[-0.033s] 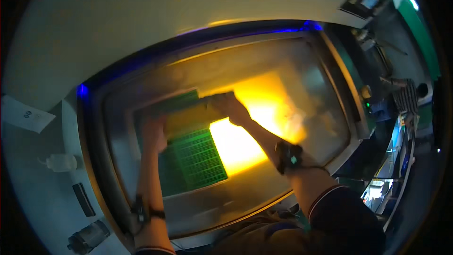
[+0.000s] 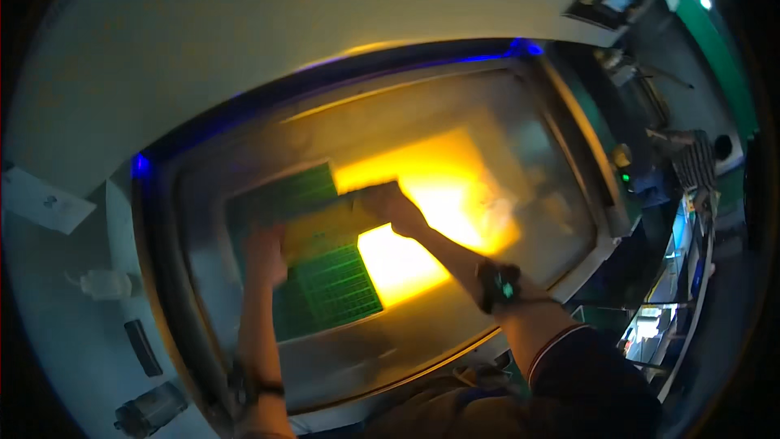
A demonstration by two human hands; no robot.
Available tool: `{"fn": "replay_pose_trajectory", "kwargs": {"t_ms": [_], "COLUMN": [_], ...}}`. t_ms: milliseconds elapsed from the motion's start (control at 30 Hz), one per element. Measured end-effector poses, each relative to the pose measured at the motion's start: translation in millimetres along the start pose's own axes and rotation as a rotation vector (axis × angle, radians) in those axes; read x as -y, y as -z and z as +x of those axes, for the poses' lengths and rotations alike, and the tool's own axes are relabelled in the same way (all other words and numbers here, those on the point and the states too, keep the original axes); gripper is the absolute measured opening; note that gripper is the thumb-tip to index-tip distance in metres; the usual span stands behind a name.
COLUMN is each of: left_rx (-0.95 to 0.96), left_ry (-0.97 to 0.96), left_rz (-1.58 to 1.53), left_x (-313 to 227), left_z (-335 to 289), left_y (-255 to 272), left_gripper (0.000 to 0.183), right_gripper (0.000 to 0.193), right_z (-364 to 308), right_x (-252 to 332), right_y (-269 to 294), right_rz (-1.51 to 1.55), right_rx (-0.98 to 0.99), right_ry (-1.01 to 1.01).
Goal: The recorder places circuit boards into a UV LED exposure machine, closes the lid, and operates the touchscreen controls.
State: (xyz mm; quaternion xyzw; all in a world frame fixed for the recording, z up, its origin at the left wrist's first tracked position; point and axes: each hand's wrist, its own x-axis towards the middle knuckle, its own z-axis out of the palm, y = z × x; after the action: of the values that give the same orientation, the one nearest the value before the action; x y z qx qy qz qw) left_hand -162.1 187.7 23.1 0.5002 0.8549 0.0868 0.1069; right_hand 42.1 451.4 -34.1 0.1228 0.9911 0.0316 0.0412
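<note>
– Where is our flat bar (image 2: 323,226)?
– Slanting across the green panel (image 2: 329,293); we grip both ends, left hand (image 2: 265,252) and right hand (image 2: 392,206) each closed on it.
– And beyond that?
– We see a glowing yellow patch (image 2: 406,267) right of the panel, and a raised rim (image 2: 578,122) around it all.

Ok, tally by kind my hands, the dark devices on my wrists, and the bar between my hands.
Hands (left hand, right hand): 2
Dark wrist devices: 2
Bar: 1
Total: 5
</note>
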Motion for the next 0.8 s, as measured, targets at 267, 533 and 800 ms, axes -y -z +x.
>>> {"fn": "replay_pose_trajectory", "kwargs": {"t_ms": [267, 533, 800], "left_rx": [0.479, 0.4, 0.316], "left_ry": [0.067, 0.193, 0.118], "left_rz": [-0.053, -0.17, -0.081], "left_x": [-117, -247, -375], "left_z": [-295, -295, -262], "left_y": [-30, -87, -154], "left_gripper": [0.062, 0.061, 0.061], "right_gripper": [0.072, 0.063, 0.064], "right_z": [-305, -358, -480], "right_x": [89, -22, -178], "right_y": [46, 29, -8], "right_rz": [0.378, 0.382, 0.323], "right_rx": [0.31, 0.408, 0.262], "right_ry": [0.314, 0.419, 0.353]}}
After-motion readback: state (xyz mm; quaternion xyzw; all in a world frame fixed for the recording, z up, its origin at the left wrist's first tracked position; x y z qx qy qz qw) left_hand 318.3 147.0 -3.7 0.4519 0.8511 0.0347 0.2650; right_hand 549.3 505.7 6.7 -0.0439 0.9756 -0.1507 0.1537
